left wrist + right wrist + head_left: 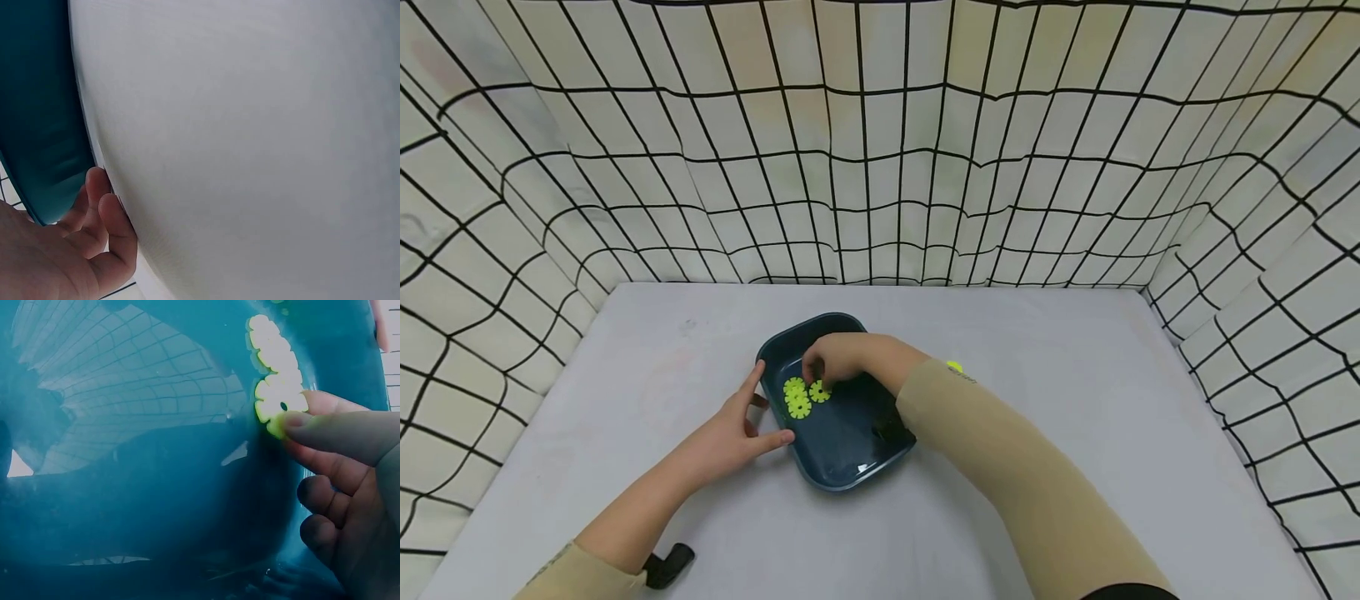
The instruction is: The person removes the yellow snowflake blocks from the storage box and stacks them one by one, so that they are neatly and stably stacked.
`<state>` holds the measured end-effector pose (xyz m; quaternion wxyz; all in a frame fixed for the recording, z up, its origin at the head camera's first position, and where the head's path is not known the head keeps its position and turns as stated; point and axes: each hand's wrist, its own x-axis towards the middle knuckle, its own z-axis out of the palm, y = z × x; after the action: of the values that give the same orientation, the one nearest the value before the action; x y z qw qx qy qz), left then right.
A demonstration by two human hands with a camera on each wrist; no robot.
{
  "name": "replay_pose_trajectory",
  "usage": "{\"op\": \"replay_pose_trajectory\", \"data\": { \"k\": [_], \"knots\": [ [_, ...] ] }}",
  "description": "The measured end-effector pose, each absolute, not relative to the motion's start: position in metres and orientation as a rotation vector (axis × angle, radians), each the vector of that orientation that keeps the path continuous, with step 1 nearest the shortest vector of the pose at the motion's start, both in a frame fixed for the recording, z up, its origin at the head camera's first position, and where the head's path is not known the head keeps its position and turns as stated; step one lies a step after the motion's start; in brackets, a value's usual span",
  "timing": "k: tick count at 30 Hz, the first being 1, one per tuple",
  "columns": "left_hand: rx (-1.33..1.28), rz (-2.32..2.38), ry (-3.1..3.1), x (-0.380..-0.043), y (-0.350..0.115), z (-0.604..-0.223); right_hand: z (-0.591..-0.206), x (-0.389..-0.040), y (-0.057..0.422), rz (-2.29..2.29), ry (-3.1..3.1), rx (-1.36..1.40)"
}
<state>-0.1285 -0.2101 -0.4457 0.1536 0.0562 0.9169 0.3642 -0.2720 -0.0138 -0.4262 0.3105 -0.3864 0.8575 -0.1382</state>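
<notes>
A dark teal tray (842, 442) sits on the white table, turned slightly. Inside it, near the left wall, lie joined yellow-green notched plastic discs (797, 398). My right hand (842, 357) reaches in over the far side and pinches a yellow-green notched disc (267, 406) between thumb and index finger, right at the end of the joined discs in the right wrist view. The left hand (730, 433) is spread at the tray's left side, index fingertip and thumb at its rim. In the left wrist view, its other fingers (115, 228) bend loosely beside the tray.
Another yellow-green piece (954, 367) shows on the table beyond my right forearm, mostly hidden by the sleeve. Black netting (865, 167) over white walls encloses the table's back and sides. A black strap piece (670, 567) is at the left wrist.
</notes>
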Motion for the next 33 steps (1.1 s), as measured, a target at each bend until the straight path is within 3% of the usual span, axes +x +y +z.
{"op": "replay_pose_trajectory", "data": {
  "k": [16,33],
  "knots": [
    [0.156,1.042,2.631,-0.128,-0.21,-0.444,-0.4,-0.278,0.001,-0.512,2.189,-1.045],
    [0.147,1.048,2.615,-0.129,-0.209,-0.444,-0.368,-0.295,0.051,-0.652,2.225,-1.005]
  ]
}}
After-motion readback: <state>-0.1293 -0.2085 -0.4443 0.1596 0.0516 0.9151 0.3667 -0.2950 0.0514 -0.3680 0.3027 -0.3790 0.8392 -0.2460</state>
